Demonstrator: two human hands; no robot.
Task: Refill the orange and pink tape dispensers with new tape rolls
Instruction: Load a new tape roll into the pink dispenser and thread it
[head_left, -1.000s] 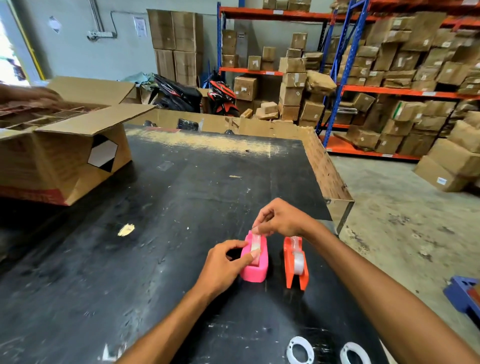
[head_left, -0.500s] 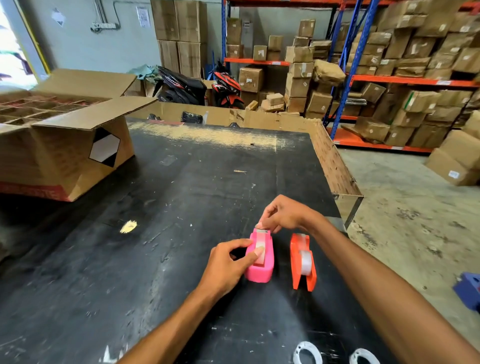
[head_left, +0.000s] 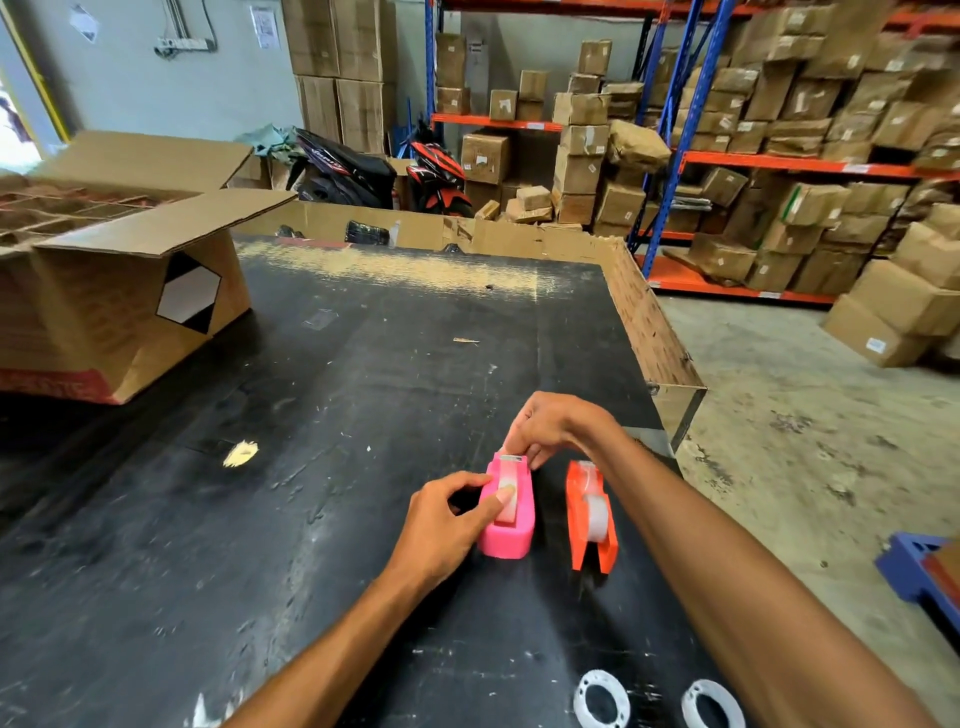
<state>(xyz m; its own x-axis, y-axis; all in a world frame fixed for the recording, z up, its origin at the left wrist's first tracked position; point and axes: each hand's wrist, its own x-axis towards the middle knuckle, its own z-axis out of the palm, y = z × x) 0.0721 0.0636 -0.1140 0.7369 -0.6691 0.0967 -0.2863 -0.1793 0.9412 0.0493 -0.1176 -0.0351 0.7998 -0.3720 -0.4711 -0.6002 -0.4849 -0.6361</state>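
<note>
A pink tape dispenser (head_left: 511, 538) stands on the black table (head_left: 260, 519) with a clear tape roll inside. My left hand (head_left: 444, 525) grips its left side, the thumb pressing on the roll. My right hand (head_left: 553, 428) pinches the tape end at the dispenser's far cutter end. Just to the right, an orange tape dispenser (head_left: 592, 519) stands alone with a clear roll in it, untouched. Two empty white tape cores (head_left: 602, 699) (head_left: 712, 704) lie near the table's front edge.
A large open cardboard box (head_left: 119, 291) sits at the table's left. A cardboard rim (head_left: 654, 332) lines the table's far and right edges. Beyond are shelves of cartons (head_left: 779, 156), motorbikes, and a blue object (head_left: 919, 571) on the floor to the right.
My right hand has drawn the tape end forward to the pink dispenser's cutter. The head has tilted, shifting the scene slightly; the orange dispenser has not moved.
</note>
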